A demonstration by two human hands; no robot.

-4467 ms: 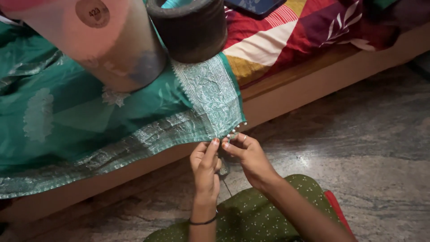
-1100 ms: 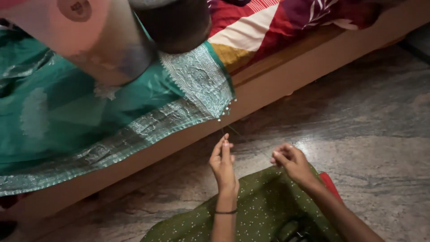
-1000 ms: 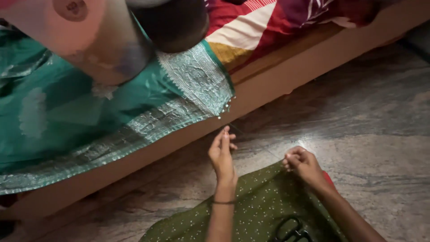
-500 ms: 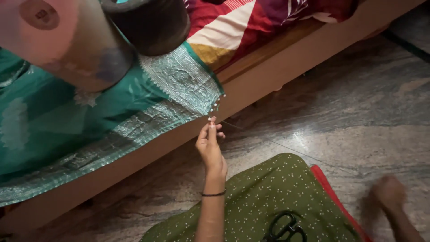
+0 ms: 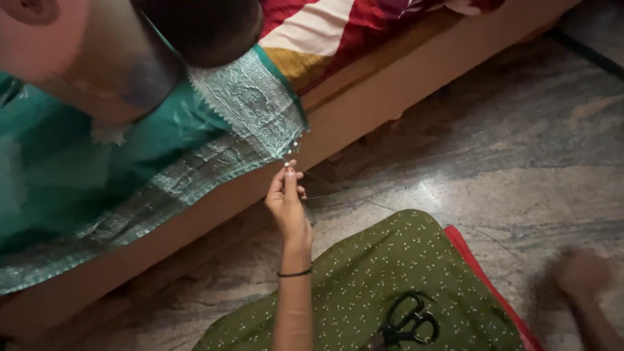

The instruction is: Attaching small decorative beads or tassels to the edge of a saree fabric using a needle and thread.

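Note:
A teal sari (image 5: 130, 162) with a silver woven border hangs over the bed's edge. Small beads line its corner (image 5: 294, 146). My left hand (image 5: 286, 203) reaches up from my lap and pinches that beaded corner between its fingertips. A thin thread (image 5: 364, 200) runs from those fingers off to the right across the floor. My right hand (image 5: 580, 276) is far out at the lower right, blurred by motion, with its fingers closed at the thread's far end. Black scissors (image 5: 406, 325) lie on the green dotted cloth (image 5: 383, 266) over my lap.
The wooden bed frame (image 5: 403, 91) runs diagonally across the view, with a striped red and white cover (image 5: 325, 29) on top. A pinkish cylinder (image 5: 78, 65) and a dark cylinder (image 5: 201, 26) rest on the sari. Grey stone floor (image 5: 494, 156) lies to the right.
My hands were together at the sari's corner. My right hand then swept out to the lower right, drawing the thread long, while my left hand went back up to the beaded corner.

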